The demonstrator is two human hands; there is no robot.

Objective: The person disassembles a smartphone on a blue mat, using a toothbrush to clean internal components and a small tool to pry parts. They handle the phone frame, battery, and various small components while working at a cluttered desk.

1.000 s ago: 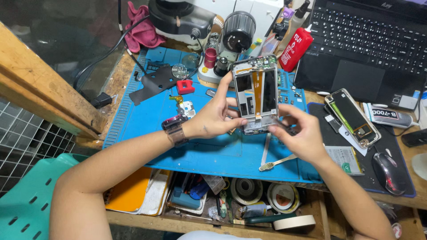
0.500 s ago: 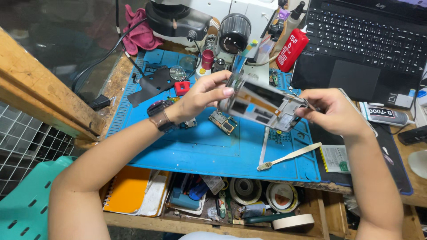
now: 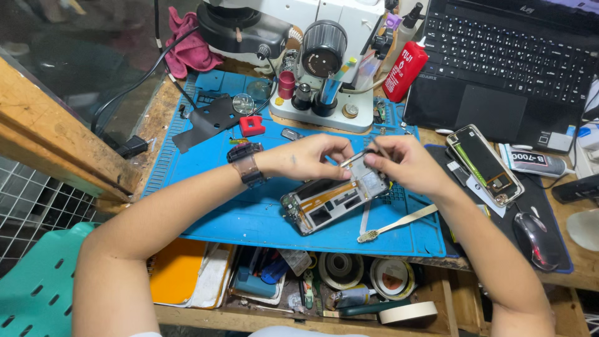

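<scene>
The blue mat (image 3: 249, 218) lies on the table, and all places here are told from it.

The left hand (image 3: 306, 156) comes in from the left side, over the middle of the mat. Its arm lies low and slants up from the near left corner. A dark watch (image 3: 246, 163) sits on the wrist. Half a second ago this hand was higher, toward the far part of the mat, and it held the opened phone (image 3: 334, 201) up in the air. Now the hand is lower and the phone rests flat on the middle of the mat. The left fingers (image 3: 340, 163) are bent close together and touch the top edge of the phone. I cannot tell if they pinch a small part.

The right hand (image 3: 402, 163) reaches in from the right side of the mat and meets the left hand above the phone. Before, the two hands were apart. Its fingers (image 3: 374, 159) are pinched narrow on thin metal tweezers (image 3: 357, 156), with the tips at the phone's upper end.

A pale toothbrush (image 3: 399, 223) lies on the near right part of the mat. A second phone (image 3: 485, 162) lies just off the mat's right edge. A microscope (image 3: 324, 56) stands at the far side.
</scene>
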